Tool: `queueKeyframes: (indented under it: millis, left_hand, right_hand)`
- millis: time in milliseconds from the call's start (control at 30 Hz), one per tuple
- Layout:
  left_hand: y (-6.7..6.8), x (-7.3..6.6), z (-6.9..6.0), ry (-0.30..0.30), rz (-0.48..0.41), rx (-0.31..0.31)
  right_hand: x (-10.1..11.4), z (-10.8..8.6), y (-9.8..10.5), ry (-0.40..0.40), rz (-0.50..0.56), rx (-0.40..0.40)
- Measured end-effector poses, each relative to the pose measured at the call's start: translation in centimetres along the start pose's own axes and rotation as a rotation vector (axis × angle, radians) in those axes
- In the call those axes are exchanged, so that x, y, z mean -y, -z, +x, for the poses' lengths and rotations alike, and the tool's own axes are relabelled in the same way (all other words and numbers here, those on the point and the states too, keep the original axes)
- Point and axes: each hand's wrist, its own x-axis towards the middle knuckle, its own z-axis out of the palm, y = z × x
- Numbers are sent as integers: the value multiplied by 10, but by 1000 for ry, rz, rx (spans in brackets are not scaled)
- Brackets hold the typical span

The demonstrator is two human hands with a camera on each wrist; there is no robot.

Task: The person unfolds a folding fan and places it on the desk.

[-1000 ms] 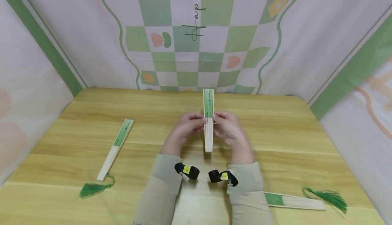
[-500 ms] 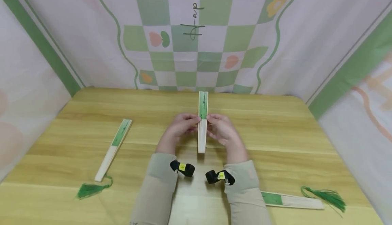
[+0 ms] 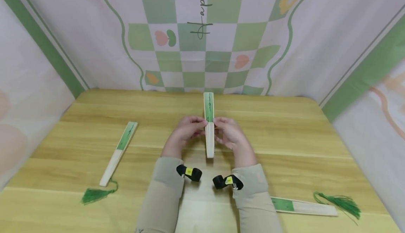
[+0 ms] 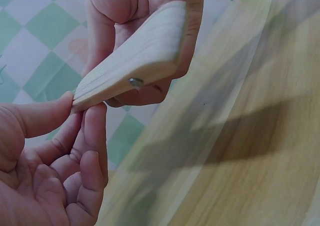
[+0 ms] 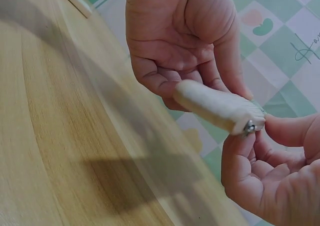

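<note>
Above the middle of the table, a folded hand fan (image 3: 210, 139) with pale ribs and a green upper part is held lengthwise away from me. My left hand (image 3: 189, 130) pinches its left edge between thumb and fingers, and my right hand (image 3: 230, 131) pinches the right edge at the same height. In the left wrist view the fan's butt end (image 4: 150, 51) shows a metal rivet (image 4: 135, 82). The right wrist view shows the fan (image 5: 215, 106) from the other side, with both hands on it. The fan casts a shadow and is off the table.
A second folded fan (image 3: 117, 155) with a green tassel (image 3: 97, 195) lies on the wooden table (image 3: 63, 148) at left. Another folded fan (image 3: 311, 207) and its tassel (image 3: 343, 205) lie at front right, partly hidden by my right sleeve (image 3: 253, 190). A checkered cloth (image 3: 193, 60) hangs behind.
Both hands and the held fan have shifted slightly left since a second ago, with the grip kept. The fan has tilted a little. The other fans have not moved on the table.
</note>
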Motion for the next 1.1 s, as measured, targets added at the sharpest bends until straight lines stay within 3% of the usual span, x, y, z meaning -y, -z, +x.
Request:
queueKeyframes:
  millis: [733,1100]
  left_hand:
    - [-1,7,4,-28,-30,5]
    - [0,8,6,-32,-85,11]
  right_hand:
    - [-3,1,3,-15,-5,-16]
    - [-2,2,4,-16,50,-116]
